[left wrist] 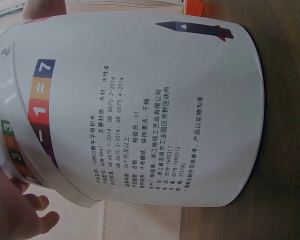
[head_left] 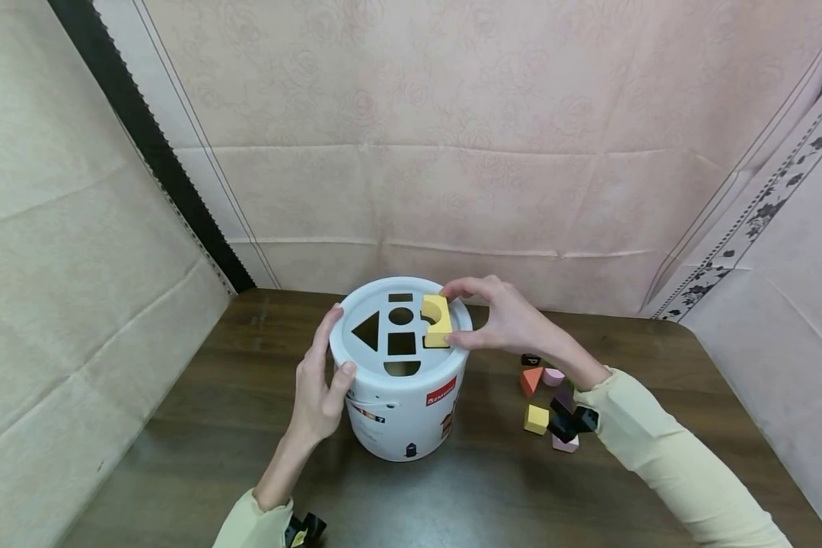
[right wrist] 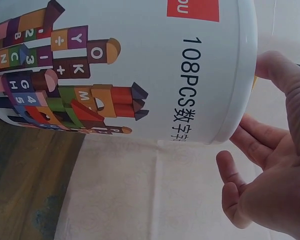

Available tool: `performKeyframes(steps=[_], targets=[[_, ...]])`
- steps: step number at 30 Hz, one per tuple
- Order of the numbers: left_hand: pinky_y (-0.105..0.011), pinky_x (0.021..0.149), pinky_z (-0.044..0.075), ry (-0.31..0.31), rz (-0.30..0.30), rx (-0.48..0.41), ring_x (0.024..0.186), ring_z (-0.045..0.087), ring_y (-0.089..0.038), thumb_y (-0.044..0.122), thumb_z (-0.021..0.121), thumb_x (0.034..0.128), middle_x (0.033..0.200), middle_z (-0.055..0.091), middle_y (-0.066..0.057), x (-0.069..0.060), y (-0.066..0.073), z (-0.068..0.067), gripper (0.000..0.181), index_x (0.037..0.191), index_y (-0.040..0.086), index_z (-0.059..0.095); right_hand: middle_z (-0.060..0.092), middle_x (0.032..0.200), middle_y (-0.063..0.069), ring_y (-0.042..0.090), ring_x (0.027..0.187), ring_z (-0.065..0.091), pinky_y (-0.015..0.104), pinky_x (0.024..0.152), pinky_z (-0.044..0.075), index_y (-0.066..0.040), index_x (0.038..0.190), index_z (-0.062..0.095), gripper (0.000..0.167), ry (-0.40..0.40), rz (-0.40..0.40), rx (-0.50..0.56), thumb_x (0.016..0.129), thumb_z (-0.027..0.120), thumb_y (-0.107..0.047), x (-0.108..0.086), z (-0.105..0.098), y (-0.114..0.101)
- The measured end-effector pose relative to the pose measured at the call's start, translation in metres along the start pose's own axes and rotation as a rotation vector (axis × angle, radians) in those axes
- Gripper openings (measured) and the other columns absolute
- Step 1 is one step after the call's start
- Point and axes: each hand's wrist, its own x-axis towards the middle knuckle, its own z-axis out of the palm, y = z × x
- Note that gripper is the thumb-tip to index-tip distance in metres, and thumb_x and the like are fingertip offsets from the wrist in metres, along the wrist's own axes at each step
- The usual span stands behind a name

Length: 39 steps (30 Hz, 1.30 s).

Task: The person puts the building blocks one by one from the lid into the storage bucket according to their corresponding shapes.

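Note:
A white bucket (head_left: 400, 411) stands upright on the wooden table, its lid cut with holes of several shapes. The left hand (head_left: 320, 388) holds the lid's rim at the left; in the left wrist view that hand (left wrist: 15, 205) lies beside the bucket (left wrist: 140, 115). Between thumb and fingers the right hand (head_left: 503, 316) pinches a yellow block (head_left: 441, 323) with a curved notch, over the hole at the lid's right side. In the right wrist view the right hand (right wrist: 275, 165) is by the rim of the bucket (right wrist: 155, 65), which hides most of the block.
On the table (head_left: 199, 426) right of the bucket lie loose blocks: an orange triangle (head_left: 530, 380), a yellow block (head_left: 536, 419), a pink piece (head_left: 553, 377) and others partly hidden by the right wrist's camera (head_left: 571, 422). Pale cloth (head_left: 452, 152) hangs behind and at both sides.

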Motion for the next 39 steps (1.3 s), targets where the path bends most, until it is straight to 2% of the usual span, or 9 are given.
performKeyframes(steps=[12,21,29,35,39], targets=[[-0.029,0.106,0.036,-0.003,-0.003,-0.002,0.129,0.051,-0.031,0.048,0.048,0.0992,0.152,0.044,-0.014,0.0,0.001,0.001,0.072,0.152,-0.001,0.037,0.062,0.125,0.002,0.033,0.121,0.047,0.059,0.095,0.036,-0.011,0.129,0.063,0.06,-0.028,0.039,0.021,0.075,0.084,-0.027,-0.001,0.001,-0.001],[-0.03,0.105,0.037,0.0,0.006,-0.005,0.127,0.052,-0.033,0.048,0.048,0.0993,0.151,0.046,-0.015,0.001,0.001,0.001,0.072,0.152,0.001,0.037,0.063,0.127,0.001,0.027,0.119,0.047,0.056,0.095,0.035,-0.01,0.131,0.062,0.06,0.013,0.004,0.025,0.077,0.084,-0.025,-0.007,-0.001,0.003],[-0.029,0.105,0.037,0.016,0.004,0.003,0.126,0.053,-0.031,0.047,0.047,0.099,0.15,0.047,-0.012,-0.001,-0.001,0.001,0.071,0.153,0.002,0.037,0.06,0.131,0.004,0.026,0.121,0.047,0.057,0.1,0.034,-0.014,0.134,0.06,0.058,0.078,0.042,0.062,0.082,0.083,-0.025,-0.026,-0.015,0.011],[-0.028,0.104,0.038,0.017,0.008,0.001,0.126,0.053,-0.031,0.047,0.048,0.0991,0.15,0.047,-0.012,-0.001,-0.001,0.001,0.07,0.153,0.003,0.037,0.064,0.124,-0.002,0.019,0.115,0.054,0.049,0.096,0.038,-0.013,0.128,0.063,0.047,0.129,0.035,0.08,0.085,0.08,-0.019,-0.046,-0.025,0.021],[-0.027,0.103,0.038,0.019,0.006,0.003,0.126,0.054,-0.031,0.047,0.048,0.0991,0.15,0.047,-0.012,-0.001,-0.001,0.002,0.07,0.153,0.003,0.038,0.066,0.12,-0.005,0.016,0.112,0.055,0.04,0.094,0.038,-0.011,0.125,0.065,0.042,0.16,0.062,0.089,0.086,0.078,-0.015,-0.062,-0.028,0.03]])
